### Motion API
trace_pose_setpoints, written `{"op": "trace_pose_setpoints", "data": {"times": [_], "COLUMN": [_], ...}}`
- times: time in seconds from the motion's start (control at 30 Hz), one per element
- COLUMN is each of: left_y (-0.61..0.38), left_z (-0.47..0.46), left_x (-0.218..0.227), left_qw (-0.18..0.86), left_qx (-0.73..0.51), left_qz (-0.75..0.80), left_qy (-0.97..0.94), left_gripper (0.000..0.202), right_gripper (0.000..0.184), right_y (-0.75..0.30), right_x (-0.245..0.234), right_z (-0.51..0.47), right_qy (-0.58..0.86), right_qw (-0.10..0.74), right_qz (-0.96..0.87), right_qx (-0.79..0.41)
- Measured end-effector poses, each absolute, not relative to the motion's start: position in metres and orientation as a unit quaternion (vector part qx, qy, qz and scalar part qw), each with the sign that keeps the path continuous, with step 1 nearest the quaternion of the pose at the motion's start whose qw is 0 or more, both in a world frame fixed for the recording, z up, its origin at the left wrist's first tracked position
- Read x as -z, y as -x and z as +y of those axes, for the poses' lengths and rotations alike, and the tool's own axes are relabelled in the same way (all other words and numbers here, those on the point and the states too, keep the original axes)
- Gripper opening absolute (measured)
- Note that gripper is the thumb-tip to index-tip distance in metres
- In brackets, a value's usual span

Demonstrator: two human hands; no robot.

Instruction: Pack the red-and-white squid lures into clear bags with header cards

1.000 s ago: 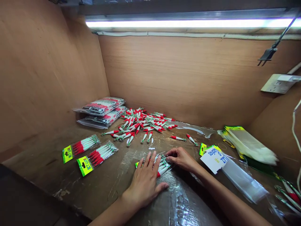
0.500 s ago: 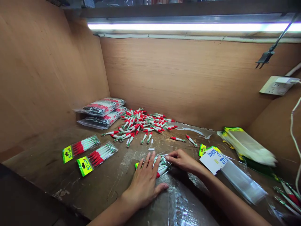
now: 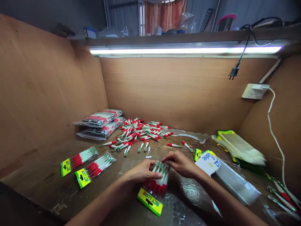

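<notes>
My left hand (image 3: 141, 172) and my right hand (image 3: 180, 163) both pinch the top end of a clear packet of red-and-white lures (image 3: 158, 183), held tilted above the table with its yellow-green header card (image 3: 150, 201) hanging toward me. A loose pile of the same red-and-white lures (image 3: 138, 131) lies farther back on the brown table (image 3: 47, 185). Two filled packets (image 3: 88, 164) lie flat at the left.
Stacked bags of lures (image 3: 100, 122) sit at the back left corner. Empty clear bags with yellow headers (image 3: 237, 146) and a white card (image 3: 208, 163) lie at the right. Brown board walls close in three sides. A wall socket (image 3: 255, 91) and cable are at the right.
The packet was lying flat under my left palm; now both hands have lifted it by its top end, header card toward me. The view has tilted up.
</notes>
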State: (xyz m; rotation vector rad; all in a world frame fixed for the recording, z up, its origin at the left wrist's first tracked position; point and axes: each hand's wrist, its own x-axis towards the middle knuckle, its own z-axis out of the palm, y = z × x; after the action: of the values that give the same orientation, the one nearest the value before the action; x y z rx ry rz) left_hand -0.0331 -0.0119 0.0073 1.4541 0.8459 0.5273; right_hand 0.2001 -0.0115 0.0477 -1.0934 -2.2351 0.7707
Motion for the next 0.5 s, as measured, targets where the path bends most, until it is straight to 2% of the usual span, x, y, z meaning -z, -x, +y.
{"op": "trace_pose_setpoints", "data": {"times": [0.07, 0.23, 0.33, 0.5], "left_y": [0.023, 0.007, 0.008, 0.013], "left_z": [-0.008, -0.005, -0.007, -0.012], "left_x": [-0.005, 0.0, 0.001, -0.004], "left_qw": [0.672, 0.672, 0.668, 0.653], "left_qx": [-0.216, -0.269, -0.29, -0.315], "left_qz": [0.347, 0.333, 0.329, 0.335], "left_qy": [-0.618, -0.605, -0.601, -0.602], "left_gripper": [0.048, 0.044, 0.042, 0.038], "right_gripper": [0.025, 0.02, 0.016, 0.013], "right_y": [-0.203, -0.216, -0.226, -0.229], "right_x": [-0.058, -0.082, -0.091, -0.09], "right_z": [-0.014, -0.019, -0.02, -0.017], "right_qy": [0.396, 0.406, 0.41, 0.388], "right_qw": [0.274, 0.293, 0.271, 0.244], "right_qz": [-0.837, -0.845, -0.861, -0.874], "right_qx": [-0.259, -0.187, -0.134, -0.159]}}
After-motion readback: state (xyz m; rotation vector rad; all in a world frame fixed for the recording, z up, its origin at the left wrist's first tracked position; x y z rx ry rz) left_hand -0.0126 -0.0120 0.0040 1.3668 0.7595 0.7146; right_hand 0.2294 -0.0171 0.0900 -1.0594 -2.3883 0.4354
